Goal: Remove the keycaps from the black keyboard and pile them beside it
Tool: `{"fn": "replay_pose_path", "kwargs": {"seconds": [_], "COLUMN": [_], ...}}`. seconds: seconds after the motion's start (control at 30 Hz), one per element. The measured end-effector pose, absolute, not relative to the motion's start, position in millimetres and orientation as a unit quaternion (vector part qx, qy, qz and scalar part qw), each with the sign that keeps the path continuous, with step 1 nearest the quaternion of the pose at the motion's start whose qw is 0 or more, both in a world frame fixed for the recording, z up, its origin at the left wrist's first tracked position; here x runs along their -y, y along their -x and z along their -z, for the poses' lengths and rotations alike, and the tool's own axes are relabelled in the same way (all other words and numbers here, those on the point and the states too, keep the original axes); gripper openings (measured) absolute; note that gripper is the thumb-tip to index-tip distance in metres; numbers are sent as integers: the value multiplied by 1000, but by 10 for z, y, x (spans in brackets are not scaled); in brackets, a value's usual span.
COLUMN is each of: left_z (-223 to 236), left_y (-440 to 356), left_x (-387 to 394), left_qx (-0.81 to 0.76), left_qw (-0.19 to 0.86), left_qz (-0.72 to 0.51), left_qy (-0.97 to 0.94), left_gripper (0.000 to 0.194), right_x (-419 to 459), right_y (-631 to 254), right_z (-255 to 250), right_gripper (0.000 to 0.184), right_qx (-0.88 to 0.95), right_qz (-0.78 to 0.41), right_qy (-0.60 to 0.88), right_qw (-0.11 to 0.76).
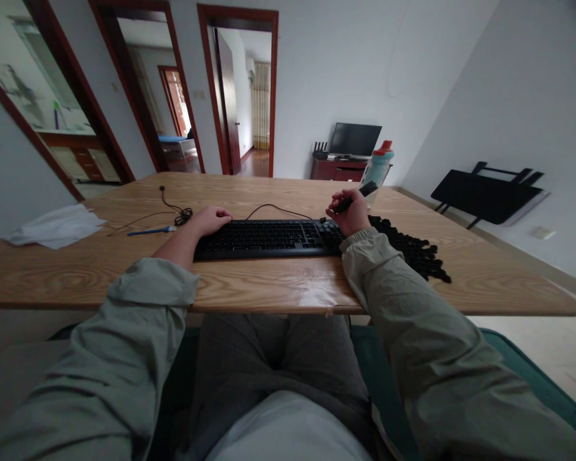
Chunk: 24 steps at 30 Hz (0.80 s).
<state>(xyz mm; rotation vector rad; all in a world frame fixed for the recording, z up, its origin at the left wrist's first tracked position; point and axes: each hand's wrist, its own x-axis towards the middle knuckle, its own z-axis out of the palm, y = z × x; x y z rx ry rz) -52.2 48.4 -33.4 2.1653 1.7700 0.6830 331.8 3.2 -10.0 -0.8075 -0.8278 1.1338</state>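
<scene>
While the left hand's fingers [225, 215] lie on the keyboard [269, 238]'s top-left edge, grip unclear | right hand's fingers [333, 208] closed round a black handheld object [355, 197] above its right end | bottle [378, 168], contents unclear, beyond right fingers on table [259, 282]

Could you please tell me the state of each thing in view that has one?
Keyboard: flat on the table.
Black handheld object: held tilted in the right hand.
Coiled cable: bundled, one end loose.
Blue stick: lying flat.
White sheets: crumpled.
Black pile: spread out.
Bottle: upright, red top on.
Television: screen dark.
Wooden door: open.
</scene>
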Motion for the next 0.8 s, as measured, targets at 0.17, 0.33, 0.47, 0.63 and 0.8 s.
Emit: {"fn": "replay_pose_path", "kwargs": {"seconds": [0.17,0.33,0.47,0.63,0.8], "left_z": [314,327,339,332,333], "left_y": [499,516,526,522,521], "left_x": [-451,-481,-503,-497,-493], "left_qx": [-620,-620,-616,-613,-613], "left_qw": [115,110,112,122,120], "left_qz": [-225,-217,-221,-227,-219], "left_qy": [-743,-746,-748,-747,-750], "left_gripper": [36,36,37,34,35], "right_x": [-94,-113,-87,-107,-94], "right_y": [-3300,-3288,-3274,-3311,-3378], "right_z": [176,235,235,237,242], "right_gripper": [24,27,22,21,3], "right_qx": [385,404,411,417,592], "right_qz": [-505,-483,-488,-482,-250], "right_qy": [417,420,411,411,451], "right_qw": [651,653,651,652,620]}}
